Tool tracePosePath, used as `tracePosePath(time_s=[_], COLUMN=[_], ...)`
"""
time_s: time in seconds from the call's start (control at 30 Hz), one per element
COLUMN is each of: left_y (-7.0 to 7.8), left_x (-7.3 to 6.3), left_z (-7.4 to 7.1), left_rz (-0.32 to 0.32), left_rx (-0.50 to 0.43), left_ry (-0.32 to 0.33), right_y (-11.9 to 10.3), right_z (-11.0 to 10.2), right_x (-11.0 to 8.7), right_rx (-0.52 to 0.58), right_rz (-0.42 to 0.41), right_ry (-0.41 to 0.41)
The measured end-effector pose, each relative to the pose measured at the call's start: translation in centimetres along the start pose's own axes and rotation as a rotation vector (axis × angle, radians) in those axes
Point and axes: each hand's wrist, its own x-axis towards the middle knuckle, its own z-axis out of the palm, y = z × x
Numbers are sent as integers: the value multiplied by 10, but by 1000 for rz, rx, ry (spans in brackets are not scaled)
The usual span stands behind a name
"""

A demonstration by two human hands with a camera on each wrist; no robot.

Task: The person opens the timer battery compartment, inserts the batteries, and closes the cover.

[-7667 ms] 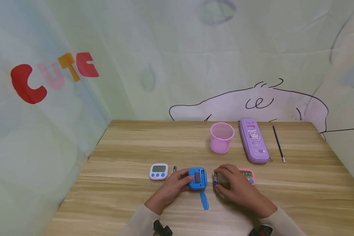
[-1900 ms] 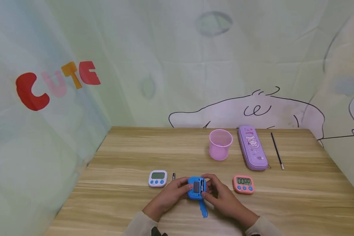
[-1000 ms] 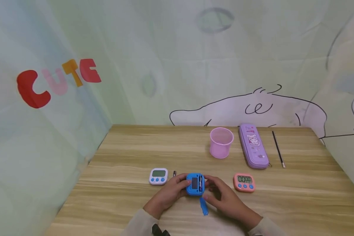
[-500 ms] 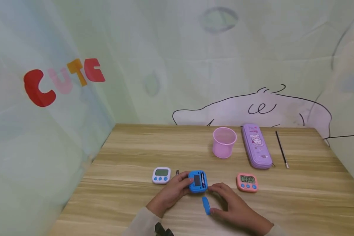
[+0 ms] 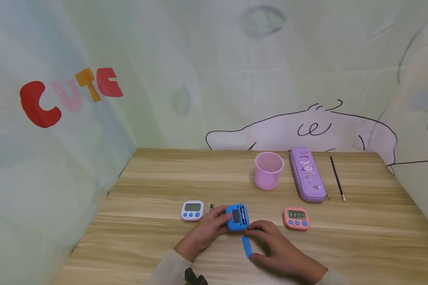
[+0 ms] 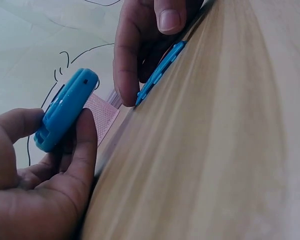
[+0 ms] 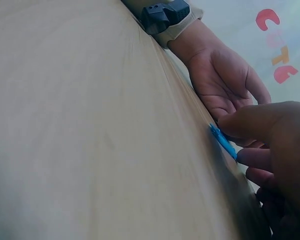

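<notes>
My left hand [image 5: 204, 229] grips a blue digital timer [image 5: 237, 217], back side up and tilted just above the table. Its battery slot is uncovered, and a dark AAA-size battery [image 5: 243, 215] lies in it. The small blue battery cover [image 5: 247, 247] is at the table surface below the timer. My right hand [image 5: 278, 251] pinches this cover lengthwise, thumb at the near end and forefinger at the far end; the left wrist view shows the cover [image 6: 160, 74] beside the fingers. Another small battery [image 5: 212, 206] is partly hidden behind my left hand.
A white timer [image 5: 192, 211] lies to the left, and a pink timer [image 5: 296, 218] reading 00:00 to the right. Farther back stand a pink cup [image 5: 267, 174], a purple pencil case [image 5: 308, 176] and a black pencil [image 5: 337, 178]. A printed curtain [image 5: 164, 79] hangs behind the wooden table [image 5: 157, 174].
The battery once held in my right hand now sits in the blue timer's slot. My right hand has left the timer and moved down to the battery cover. My left hand keeps its grip.
</notes>
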Motion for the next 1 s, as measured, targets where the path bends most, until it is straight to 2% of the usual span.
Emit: tracePosePath(time_s=[0.1, 0.33, 0.63, 1.0], left_y=[1, 3, 1, 2], left_x=[0, -1, 0, 1], left_z=[0, 1, 0, 1], left_rz=[1, -4, -11, -29], left_rx=[-1, -1, 0, 15], left_ry=[-4, -13, -1, 4], right_y=[0, 0, -4, -7], right_z=[1, 4, 4, 0], right_x=[1, 4, 5, 7], right_rx=[-27, -22, -17, 0], right_rz=[-15, 60, 107, 94], right_ry=[15, 29, 4, -8])
